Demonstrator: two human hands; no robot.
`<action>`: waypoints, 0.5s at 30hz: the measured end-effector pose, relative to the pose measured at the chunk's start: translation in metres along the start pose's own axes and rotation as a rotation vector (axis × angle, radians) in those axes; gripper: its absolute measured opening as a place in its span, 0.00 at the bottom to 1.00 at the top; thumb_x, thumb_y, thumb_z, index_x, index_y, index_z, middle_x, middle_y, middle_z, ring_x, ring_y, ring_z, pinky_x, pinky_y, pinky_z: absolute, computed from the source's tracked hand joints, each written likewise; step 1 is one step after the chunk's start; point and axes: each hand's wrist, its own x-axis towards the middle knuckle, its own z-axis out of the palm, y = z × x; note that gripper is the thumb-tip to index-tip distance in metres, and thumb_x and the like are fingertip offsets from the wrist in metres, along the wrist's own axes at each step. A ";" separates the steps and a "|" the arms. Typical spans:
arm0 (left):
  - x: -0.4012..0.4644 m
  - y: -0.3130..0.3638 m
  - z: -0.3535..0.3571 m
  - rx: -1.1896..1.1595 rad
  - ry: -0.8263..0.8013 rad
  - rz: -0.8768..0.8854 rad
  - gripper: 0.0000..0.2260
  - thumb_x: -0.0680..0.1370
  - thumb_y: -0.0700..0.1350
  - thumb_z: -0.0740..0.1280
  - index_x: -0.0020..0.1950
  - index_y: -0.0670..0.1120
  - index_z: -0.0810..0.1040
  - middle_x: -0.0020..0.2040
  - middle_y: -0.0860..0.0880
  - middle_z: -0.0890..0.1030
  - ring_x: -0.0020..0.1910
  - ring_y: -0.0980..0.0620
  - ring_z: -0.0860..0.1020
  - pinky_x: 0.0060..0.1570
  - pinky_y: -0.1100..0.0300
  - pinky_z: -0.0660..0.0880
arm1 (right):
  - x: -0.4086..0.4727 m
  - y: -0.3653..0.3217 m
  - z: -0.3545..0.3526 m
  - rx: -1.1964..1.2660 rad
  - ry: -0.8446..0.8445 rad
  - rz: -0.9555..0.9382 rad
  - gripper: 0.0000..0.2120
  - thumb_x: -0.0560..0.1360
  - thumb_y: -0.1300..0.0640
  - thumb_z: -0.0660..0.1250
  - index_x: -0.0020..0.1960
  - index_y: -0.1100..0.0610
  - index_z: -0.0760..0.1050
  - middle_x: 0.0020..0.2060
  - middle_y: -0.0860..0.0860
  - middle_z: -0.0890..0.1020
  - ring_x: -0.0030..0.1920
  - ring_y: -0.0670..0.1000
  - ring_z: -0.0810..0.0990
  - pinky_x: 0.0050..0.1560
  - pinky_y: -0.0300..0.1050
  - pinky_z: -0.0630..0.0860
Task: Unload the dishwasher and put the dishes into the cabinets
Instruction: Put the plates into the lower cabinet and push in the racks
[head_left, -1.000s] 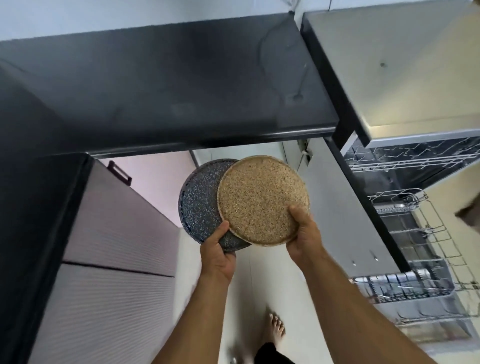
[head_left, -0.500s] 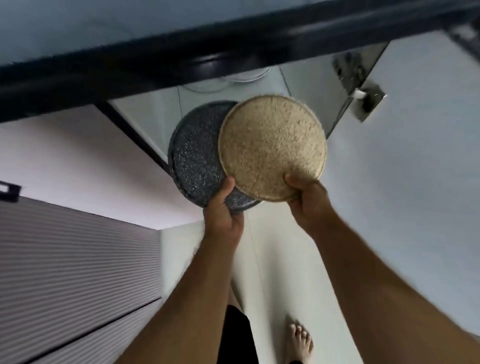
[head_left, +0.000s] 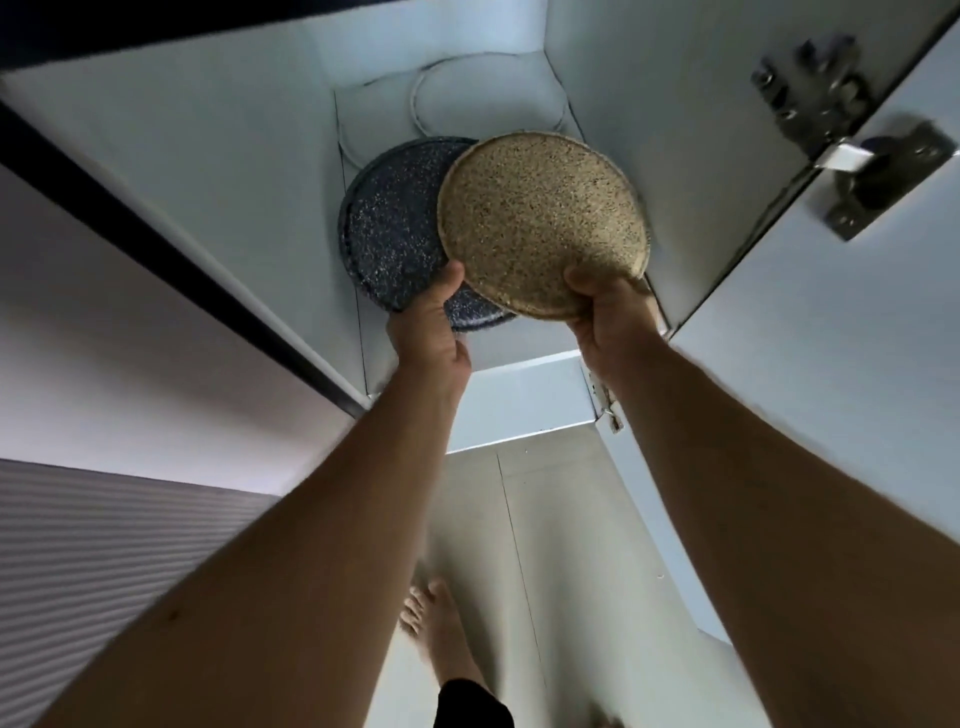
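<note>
My left hand (head_left: 428, 325) grips the near rim of a dark blue speckled plate (head_left: 392, 228). A tan speckled plate (head_left: 540, 218) overlaps the blue one on its right, and my right hand (head_left: 610, 312) holds it by its lower edge. Both plates hang just inside the mouth of an open white lower cabinet (head_left: 234, 171). On the cabinet floor, behind the held plates, lie white plates (head_left: 485, 98), partly hidden by them.
The cabinet door (head_left: 810, 332) stands open on the right, with metal hinges (head_left: 852, 150) on its inner face. A dark counter edge (head_left: 171, 254) runs diagonally at the left above ribbed grey fronts (head_left: 104, 545). My bare feet (head_left: 436, 618) stand on the pale floor below.
The view has dropped low and close to the open cabinet. Both hands have carried the plates forward to the cabinet's mouth. The dishwasher is out of view.
</note>
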 end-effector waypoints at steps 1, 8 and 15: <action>0.009 0.002 0.003 0.019 0.015 0.022 0.20 0.63 0.33 0.79 0.52 0.44 0.80 0.57 0.47 0.83 0.57 0.46 0.81 0.63 0.50 0.75 | 0.007 0.002 0.005 -0.007 0.026 -0.006 0.30 0.65 0.77 0.69 0.65 0.66 0.68 0.61 0.63 0.78 0.55 0.64 0.82 0.46 0.58 0.83; 0.034 -0.007 0.000 0.109 0.172 0.127 0.29 0.63 0.37 0.81 0.59 0.44 0.73 0.54 0.49 0.80 0.57 0.47 0.79 0.63 0.54 0.73 | 0.029 0.015 0.022 -0.171 0.130 -0.102 0.41 0.57 0.68 0.74 0.67 0.56 0.65 0.59 0.56 0.76 0.57 0.59 0.79 0.55 0.62 0.80; 0.046 -0.009 -0.005 0.441 0.299 0.201 0.44 0.63 0.52 0.81 0.73 0.41 0.65 0.69 0.42 0.74 0.66 0.43 0.73 0.59 0.61 0.68 | 0.032 0.012 0.013 -0.693 0.257 -0.250 0.35 0.61 0.52 0.80 0.64 0.54 0.71 0.54 0.50 0.77 0.47 0.53 0.82 0.47 0.54 0.83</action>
